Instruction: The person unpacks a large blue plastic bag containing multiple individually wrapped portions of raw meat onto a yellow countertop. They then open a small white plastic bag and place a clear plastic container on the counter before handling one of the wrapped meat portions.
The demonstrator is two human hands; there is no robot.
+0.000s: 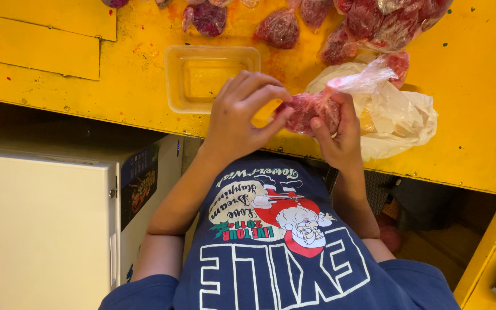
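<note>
Both of my hands hold a small clear plastic bag of red pieces (307,112) over the near edge of a yellow table (477,115). My left hand (242,112) pinches the bag's left side with its fingertips. My right hand (340,135) grips it from the right and below, and the bag's loose neck (363,80) sticks up to the right. My dark blue printed shirt fills the bottom of the view.
An empty clear plastic tub (210,77) stands just left of my hands. A heap of empty clear bags (400,117) lies to the right. Several filled red bags (374,26) lie along the far side. A white cabinet (41,229) stands at the lower left.
</note>
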